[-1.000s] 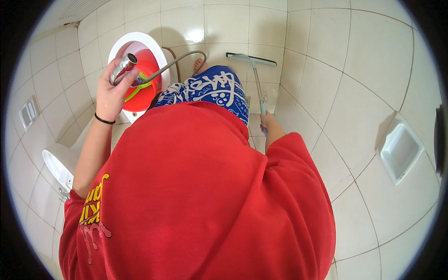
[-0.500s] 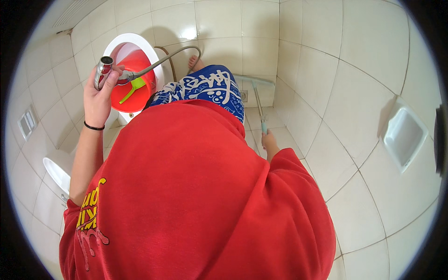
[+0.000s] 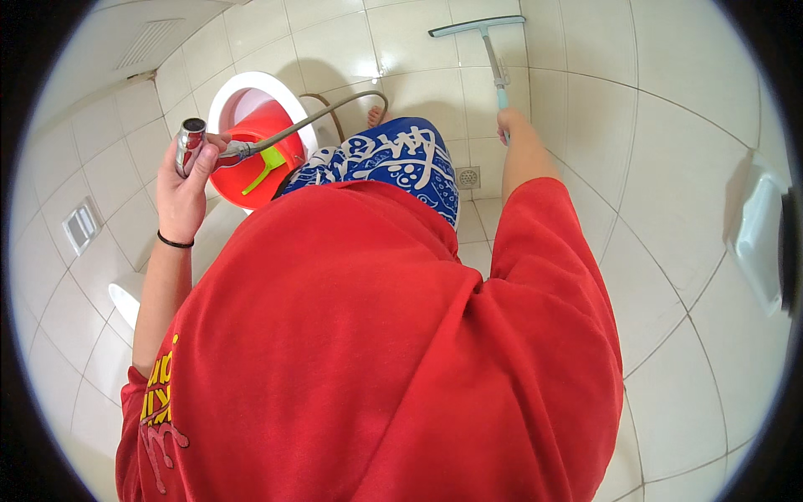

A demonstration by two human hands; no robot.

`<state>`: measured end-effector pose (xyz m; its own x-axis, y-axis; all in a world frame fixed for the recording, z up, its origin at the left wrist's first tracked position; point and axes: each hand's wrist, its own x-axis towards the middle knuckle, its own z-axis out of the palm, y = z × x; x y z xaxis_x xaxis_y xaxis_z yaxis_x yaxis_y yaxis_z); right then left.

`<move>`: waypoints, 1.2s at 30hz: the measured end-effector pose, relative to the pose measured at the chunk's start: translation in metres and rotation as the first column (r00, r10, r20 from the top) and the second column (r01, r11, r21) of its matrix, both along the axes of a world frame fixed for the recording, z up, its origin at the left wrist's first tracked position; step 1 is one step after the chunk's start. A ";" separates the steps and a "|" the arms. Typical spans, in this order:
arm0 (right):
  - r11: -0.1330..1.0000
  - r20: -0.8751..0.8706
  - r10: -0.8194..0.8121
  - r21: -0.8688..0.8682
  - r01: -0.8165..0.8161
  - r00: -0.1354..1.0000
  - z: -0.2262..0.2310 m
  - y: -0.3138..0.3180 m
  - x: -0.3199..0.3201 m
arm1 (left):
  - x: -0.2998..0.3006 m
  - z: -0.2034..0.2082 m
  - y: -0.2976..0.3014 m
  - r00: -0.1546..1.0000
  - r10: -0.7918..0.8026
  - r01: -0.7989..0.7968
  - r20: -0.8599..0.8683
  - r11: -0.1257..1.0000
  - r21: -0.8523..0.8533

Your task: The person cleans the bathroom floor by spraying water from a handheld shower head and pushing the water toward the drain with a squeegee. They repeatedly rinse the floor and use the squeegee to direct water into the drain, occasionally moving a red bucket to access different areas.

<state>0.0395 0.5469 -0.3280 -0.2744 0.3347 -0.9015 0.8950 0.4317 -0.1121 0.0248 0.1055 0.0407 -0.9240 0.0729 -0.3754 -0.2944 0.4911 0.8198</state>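
My left hand (image 3: 182, 209) is wrapped around a chrome shower sprayer (image 3: 191, 142), its round end pointing up. A grey hose (image 3: 326, 110) runs from the sprayer to the right and bends down near my bare foot. Out ahead at the right, my right hand (image 3: 512, 127) grips a squeegee (image 3: 483, 27) by its pale blue handle. The wide blade is up in front of the tiled wall; I cannot tell whether it touches. Beyond my left hand sits a red bucket (image 3: 272, 121) with a lime-green scoop (image 3: 266, 167) in it.
A white toilet (image 3: 232, 94) surrounds the bucket's far side. A floor drain (image 3: 467, 177) lies ahead of me. Tiled walls stand close; a soap dish (image 3: 757, 238) juts out at the right. At the left are a wall fixture (image 3: 82, 226) and a white basin (image 3: 125, 297).
My right arm has stretched forward and up, lifting the squeegee from low by the floor to high before the wall. My left hand still holds the sprayer. The whole view has shifted slightly.
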 end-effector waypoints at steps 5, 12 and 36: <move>0.999 0.037 0.012 -0.045 -0.011 0.999 -0.038 0.001 0.114 | -0.020 0.002 0.047 0.995 -0.099 0.101 -0.035 0.993 0.059; 0.888 0.144 -0.456 0.017 0.459 0.878 0.006 -0.055 0.303 | -0.070 -0.027 0.154 0.725 -0.677 0.618 -0.130 0.722 -0.311; 0.953 -0.021 -0.298 0.056 0.299 0.954 0.024 -0.102 0.294 | -0.059 0.030 0.166 0.573 -0.701 0.656 -0.425 0.703 -0.275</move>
<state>0.3336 0.4446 -0.3040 -0.1646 0.4547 -0.8753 0.9828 0.1513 -0.1063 -0.0343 0.2715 0.0703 -0.6658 0.7445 0.0490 0.5565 0.4518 0.6972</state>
